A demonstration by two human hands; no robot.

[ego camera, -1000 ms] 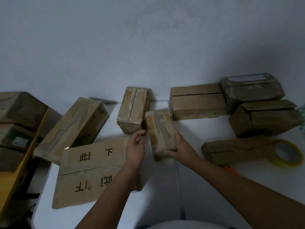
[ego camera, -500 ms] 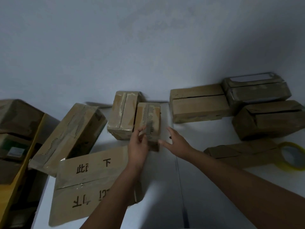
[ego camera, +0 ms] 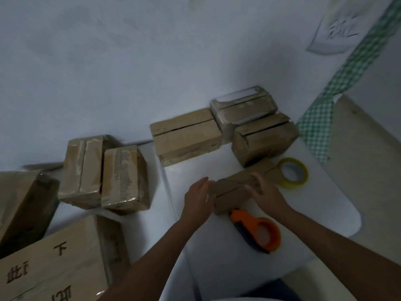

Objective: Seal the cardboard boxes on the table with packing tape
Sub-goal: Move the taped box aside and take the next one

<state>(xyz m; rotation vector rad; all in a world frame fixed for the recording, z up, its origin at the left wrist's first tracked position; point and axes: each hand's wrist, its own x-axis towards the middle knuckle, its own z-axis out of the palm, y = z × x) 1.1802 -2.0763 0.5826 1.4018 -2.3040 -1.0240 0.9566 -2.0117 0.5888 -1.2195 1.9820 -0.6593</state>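
A long unsealed box point(ego camera: 235, 189) is taken up between both hands: the left hand point(ego camera: 198, 197) is laid flat against its near end, the right hand point(ego camera: 263, 193) curled over its far top edge. Step judged: fetching the next box for taping. The orange tape dispenser point(ego camera: 257, 232) lies just below the grip, the yellow tape roll point(ego camera: 293, 173) just beyond; flaps must be closed first.
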